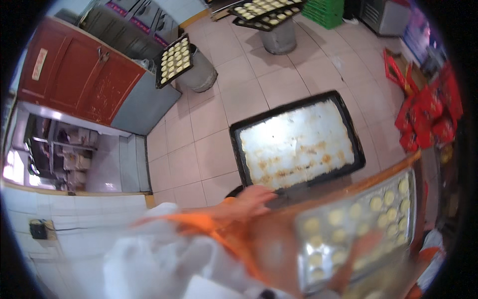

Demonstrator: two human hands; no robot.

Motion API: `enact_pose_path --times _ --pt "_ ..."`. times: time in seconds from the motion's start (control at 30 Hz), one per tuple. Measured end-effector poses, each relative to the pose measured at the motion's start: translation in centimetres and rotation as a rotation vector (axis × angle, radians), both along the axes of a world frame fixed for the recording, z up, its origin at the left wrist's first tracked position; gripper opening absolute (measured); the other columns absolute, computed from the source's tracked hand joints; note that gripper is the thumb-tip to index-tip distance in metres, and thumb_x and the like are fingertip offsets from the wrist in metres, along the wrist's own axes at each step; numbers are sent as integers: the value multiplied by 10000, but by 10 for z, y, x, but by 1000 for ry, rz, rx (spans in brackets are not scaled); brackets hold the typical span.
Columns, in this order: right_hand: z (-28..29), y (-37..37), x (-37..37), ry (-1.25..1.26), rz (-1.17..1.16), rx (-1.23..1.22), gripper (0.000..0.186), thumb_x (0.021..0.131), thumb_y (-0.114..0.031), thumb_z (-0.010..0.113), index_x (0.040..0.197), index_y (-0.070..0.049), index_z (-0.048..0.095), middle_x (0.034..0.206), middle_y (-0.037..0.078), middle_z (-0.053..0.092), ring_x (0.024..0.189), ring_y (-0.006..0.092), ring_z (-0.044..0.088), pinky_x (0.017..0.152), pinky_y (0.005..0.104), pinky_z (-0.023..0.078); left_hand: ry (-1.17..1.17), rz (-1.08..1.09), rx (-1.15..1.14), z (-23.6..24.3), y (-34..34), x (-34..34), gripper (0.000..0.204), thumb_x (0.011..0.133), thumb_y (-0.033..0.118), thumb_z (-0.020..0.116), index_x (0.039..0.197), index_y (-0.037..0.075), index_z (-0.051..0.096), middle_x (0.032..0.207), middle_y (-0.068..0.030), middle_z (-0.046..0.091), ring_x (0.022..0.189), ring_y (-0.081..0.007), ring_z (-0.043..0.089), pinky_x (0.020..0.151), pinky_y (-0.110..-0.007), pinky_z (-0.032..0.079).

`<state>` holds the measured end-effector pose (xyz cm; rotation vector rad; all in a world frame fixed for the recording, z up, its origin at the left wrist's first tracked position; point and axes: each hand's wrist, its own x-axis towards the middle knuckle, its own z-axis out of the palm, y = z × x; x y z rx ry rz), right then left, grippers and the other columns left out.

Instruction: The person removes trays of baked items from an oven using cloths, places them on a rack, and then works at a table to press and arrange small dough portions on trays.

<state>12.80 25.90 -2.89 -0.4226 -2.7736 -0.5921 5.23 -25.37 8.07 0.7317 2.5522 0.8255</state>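
My left hand (pixel 254 199), coming from an orange cuff, reaches to the near left edge of a large black-rimmed baking tray (pixel 298 142). Its fingers are stretched out and hold nothing that I can see; whether they touch the rim I cannot tell. Brown stains mark the tray's pale, shiny surface, and no pieces lie on it. My right hand (pixel 361 249) is smeared by motion over a metal tray (pixel 303 259) at the lower right. Rows of small, round, pale dough pieces (pixel 376 203) lie in that metal tray. The right fingers cannot be made out.
A wooden edge (pixel 368 184) runs beside the metal tray. Farther off, filled trays (pixel 173 61) (pixel 269 15) rest on metal bins (pixel 201 70) (pixel 279 40). Red bags (pixel 430 114) lie at the right, and a green crate (pixel 322 12) stands far back. Another person's sleeve (pixel 430 251) shows at lower right.
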Motion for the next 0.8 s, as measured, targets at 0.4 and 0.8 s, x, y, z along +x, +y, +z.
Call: enact_pose_path --times 0.4,0.8 --pt "64 -270 -117 -38 -41 -440 431 879 -280 475 1226 -28 436 1259 188 442 1144 356 417 961 429 335 -160 702 -325 -123 -497 49 319 875 280 450 1053 55 590 1073 -160 592 939 -335 566 851 -416 435" --pt "65 -405 -356 55 140 -852 471 870 -363 525 1186 -18 467 1192 187 506 1070 334 484 915 415 384 -456 576 70 -78 -548 -392 320 832 236 475 1039 20 589 1033 -184 599 980 -344 553 862 -411 436"
